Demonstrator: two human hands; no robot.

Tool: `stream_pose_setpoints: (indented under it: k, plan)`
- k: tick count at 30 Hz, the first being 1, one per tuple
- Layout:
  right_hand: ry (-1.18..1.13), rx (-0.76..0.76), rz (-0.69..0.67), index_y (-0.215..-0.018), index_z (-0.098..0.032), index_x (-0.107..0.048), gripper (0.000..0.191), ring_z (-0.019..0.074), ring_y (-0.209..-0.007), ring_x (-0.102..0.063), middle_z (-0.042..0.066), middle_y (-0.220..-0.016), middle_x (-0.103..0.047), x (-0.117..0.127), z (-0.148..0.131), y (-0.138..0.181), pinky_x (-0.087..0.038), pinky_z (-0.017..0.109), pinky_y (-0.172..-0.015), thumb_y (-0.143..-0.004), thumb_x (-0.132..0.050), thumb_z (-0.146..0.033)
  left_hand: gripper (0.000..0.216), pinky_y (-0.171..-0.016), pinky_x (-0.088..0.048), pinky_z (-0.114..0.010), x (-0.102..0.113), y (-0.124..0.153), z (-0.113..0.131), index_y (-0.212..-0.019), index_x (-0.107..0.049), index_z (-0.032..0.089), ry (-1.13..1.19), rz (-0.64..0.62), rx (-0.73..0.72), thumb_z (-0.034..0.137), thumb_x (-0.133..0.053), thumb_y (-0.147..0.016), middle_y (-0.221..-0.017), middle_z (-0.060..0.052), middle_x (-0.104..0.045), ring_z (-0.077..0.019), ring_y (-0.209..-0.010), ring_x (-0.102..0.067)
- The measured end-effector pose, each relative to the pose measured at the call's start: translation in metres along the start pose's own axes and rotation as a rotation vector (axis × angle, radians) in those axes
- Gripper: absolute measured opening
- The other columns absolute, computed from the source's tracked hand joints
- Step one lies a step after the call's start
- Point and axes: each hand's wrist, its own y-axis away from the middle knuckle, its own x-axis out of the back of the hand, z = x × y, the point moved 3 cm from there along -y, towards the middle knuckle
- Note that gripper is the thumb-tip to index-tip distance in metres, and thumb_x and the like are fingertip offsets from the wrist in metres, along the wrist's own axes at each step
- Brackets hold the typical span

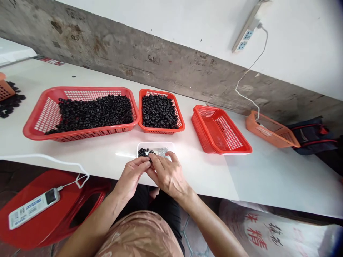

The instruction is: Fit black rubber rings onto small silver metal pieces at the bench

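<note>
Just above the white plastic tray (155, 144), my left hand (131, 176) and right hand (167, 175) press together, pinching a small black ring (150, 160) that is mostly hidden. Right beside the grip, more black rings (144, 152) lie heaped in the tray; farther ahead, a red plastic basket (160, 130) holds many more.

Beyond the right hand (168, 175) runs a long white table (211, 171), backed by a scuffed grey concrete wall (128, 46) with white plaster (294, 46) above carrying a power strip (243, 37). Left of the hand sits a red plastic stool (66, 182); tiled floor (194, 239) shows below it.
</note>
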Motion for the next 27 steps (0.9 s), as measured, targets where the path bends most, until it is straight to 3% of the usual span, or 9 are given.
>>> stream_pose_setpoints:
  k: [4, 6, 10, 14, 17, 21, 27]
  plan:
    - [-0.386, -0.095, -0.089, -0.132, -0.014, -0.056, 0.032, 0.0202, -0.103, -0.071, 0.012, -0.118, -0.073, 0.010, 0.006, -0.004, -0.048, 0.038, -0.096, -0.101, -0.055, -0.022, 0.020, -0.072, -0.044, -0.023, 0.004, 0.002, 0.004, -0.084, -0.081, 0.017, -0.063, 0.000, -0.042, 0.034, -0.082, -0.073, -0.073, -0.003, -0.071, -0.0139, -0.071, -0.056]
    - [-0.546, -0.150, -0.064, -0.126, -0.018, -0.063, 0.027, 0.0202, -0.109, -0.069, 0.008, -0.109, -0.075, 0.015, 0.009, -0.008, -0.050, 0.035, -0.095, -0.101, -0.053, -0.019, 0.021, -0.071, -0.043, -0.024, 0.006, 0.003, 0.007, -0.086, -0.081, 0.016, -0.097, 0.001, -0.076, 0.033, -0.081, -0.074, -0.074, -0.004, -0.071, -0.0146, -0.072, -0.056]
    - [-0.809, -0.340, 0.020, -0.110, -0.023, -0.074, 0.021, 0.0174, -0.086, -0.072, 0.001, -0.081, -0.074, 0.006, 0.013, -0.006, -0.057, 0.032, -0.086, -0.099, -0.057, -0.020, 0.023, -0.071, -0.042, -0.026, 0.005, 0.004, 0.007, -0.092, -0.081, 0.016, -0.113, -0.026, -0.086, 0.033, -0.080, -0.075, -0.075, -0.005, -0.072, -0.0172, -0.076, -0.060]
    - [-1.009, -0.568, 0.095, -0.105, -0.024, -0.077, 0.017, 0.0154, -0.073, -0.070, 0.003, -0.094, -0.075, -0.014, 0.012, 0.005, -0.060, 0.030, -0.074, -0.095, -0.062, -0.025, 0.024, -0.070, -0.042, -0.026, 0.007, 0.003, 0.004, -0.092, -0.081, 0.017, -0.107, -0.004, -0.062, 0.033, -0.081, -0.075, -0.077, -0.005, -0.074, -0.0176, -0.077, -0.062]
    - [-0.979, -0.617, 0.150, -0.105, -0.025, -0.077, 0.018, 0.0180, -0.081, -0.072, 0.003, -0.092, -0.076, -0.022, 0.009, 0.009, -0.059, 0.033, -0.080, -0.094, -0.064, -0.023, 0.023, -0.069, -0.042, -0.025, 0.008, 0.001, 0.001, -0.091, -0.081, 0.017, -0.104, 0.017, -0.041, 0.033, -0.080, -0.075, -0.075, -0.005, -0.074, -0.0171, -0.076, -0.062]
    - [-0.761, -0.456, 0.185, -0.109, -0.025, -0.076, 0.020, 0.0192, -0.087, -0.073, 0.001, -0.083, -0.076, -0.017, 0.005, 0.008, -0.054, 0.036, -0.089, -0.097, -0.060, -0.020, 0.019, -0.066, -0.043, -0.024, 0.010, 0.000, 0.000, -0.086, -0.081, 0.018, -0.101, 0.052, -0.038, 0.030, -0.080, -0.072, -0.070, -0.003, -0.072, -0.0149, -0.071, -0.061]
    - [-0.430, -0.281, 0.097, -0.125, -0.019, -0.064, 0.029, 0.0220, -0.105, -0.070, 0.010, -0.114, -0.075, -0.011, -0.001, 0.010, -0.049, 0.039, -0.094, -0.098, -0.060, -0.027, 0.017, -0.066, -0.046, -0.022, 0.009, 0.001, 0.002, -0.078, -0.080, 0.017, -0.011, 0.099, 0.013, 0.027, -0.084, -0.065, -0.065, -0.002, -0.071, -0.0138, -0.068, -0.061]
